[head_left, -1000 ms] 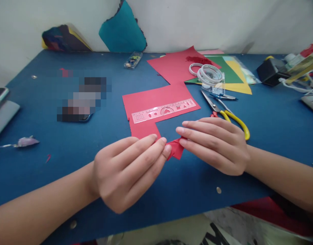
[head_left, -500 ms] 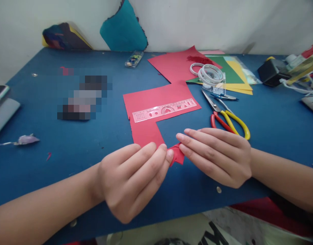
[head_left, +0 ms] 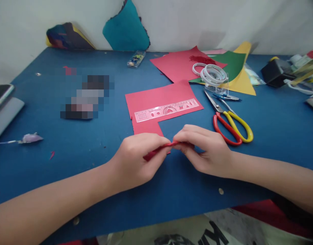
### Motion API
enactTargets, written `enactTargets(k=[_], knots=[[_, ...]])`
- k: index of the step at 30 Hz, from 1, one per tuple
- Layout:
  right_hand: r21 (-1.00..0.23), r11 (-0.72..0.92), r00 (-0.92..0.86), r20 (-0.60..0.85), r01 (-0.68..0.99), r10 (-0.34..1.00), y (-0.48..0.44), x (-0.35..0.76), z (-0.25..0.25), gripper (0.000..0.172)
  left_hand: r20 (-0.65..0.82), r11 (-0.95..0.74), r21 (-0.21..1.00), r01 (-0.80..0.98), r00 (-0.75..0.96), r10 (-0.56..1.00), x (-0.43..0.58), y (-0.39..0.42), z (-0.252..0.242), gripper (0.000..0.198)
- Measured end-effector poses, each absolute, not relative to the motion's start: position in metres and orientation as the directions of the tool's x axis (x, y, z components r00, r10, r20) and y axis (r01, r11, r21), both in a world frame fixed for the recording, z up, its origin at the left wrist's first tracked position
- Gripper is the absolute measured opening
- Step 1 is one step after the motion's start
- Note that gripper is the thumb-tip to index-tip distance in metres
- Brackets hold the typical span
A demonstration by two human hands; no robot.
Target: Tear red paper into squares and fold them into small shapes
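Note:
Between my two hands is a small folded piece of red paper, seen edge-on and partly hidden by fingers. My left hand pinches its left end between thumb and fingers. Its right end is pinched by my right hand, fingertips almost touching the left ones. Just beyond the hands lies a cut red sheet, its lower strip passing behind my left hand. A clear stencil ruler rests on that sheet. Scissors with one red and one yellow handle lie beyond my right hand, blades apart.
Tape rolls sit at the back right by red, green and yellow sheets. A blue pen-like tool lies beside the scissors. A small clear case stands near the wall. A blurred-out object is on the left of the blue table.
My hands have turned so the thumbs show below, and the folded red paper now lies edge-on between them. My right hand has closed into a pinch. At the back, the yellow and green sheets have lifted.

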State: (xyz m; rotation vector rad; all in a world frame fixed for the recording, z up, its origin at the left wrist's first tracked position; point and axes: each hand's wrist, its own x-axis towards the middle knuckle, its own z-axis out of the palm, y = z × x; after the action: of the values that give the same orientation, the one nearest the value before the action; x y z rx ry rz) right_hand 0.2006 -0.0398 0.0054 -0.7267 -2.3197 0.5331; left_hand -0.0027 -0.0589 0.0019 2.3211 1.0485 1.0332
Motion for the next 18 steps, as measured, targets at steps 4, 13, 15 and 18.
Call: enactTargets(k=[4,13,15,18], knots=[[-0.749,0.520,-0.671,0.138,0.411,0.729,-0.035,0.201,0.011,0.015,0.102,-0.228,0.911,0.343,0.347,0.932,0.000,-0.059,0.007,0.011],[-0.871,0.320,-0.683,-0.024,0.373,0.730,-0.036,0.201,0.012,0.024,-0.207,0.124,0.972,0.197,0.488,0.848,0.002,-0.050,0.018,0.022],[-0.879,0.308,-0.696,-0.037,0.364,0.717,-0.035,0.201,0.013,0.025,-0.217,0.134,0.972,0.192,0.529,0.820,0.001,-0.049,0.019,0.023],[-0.875,0.311,-0.709,-0.051,0.371,0.703,-0.033,0.201,0.013,0.026,-0.185,0.095,0.977,0.193,0.532,0.826,0.001,-0.050,0.017,0.022]])
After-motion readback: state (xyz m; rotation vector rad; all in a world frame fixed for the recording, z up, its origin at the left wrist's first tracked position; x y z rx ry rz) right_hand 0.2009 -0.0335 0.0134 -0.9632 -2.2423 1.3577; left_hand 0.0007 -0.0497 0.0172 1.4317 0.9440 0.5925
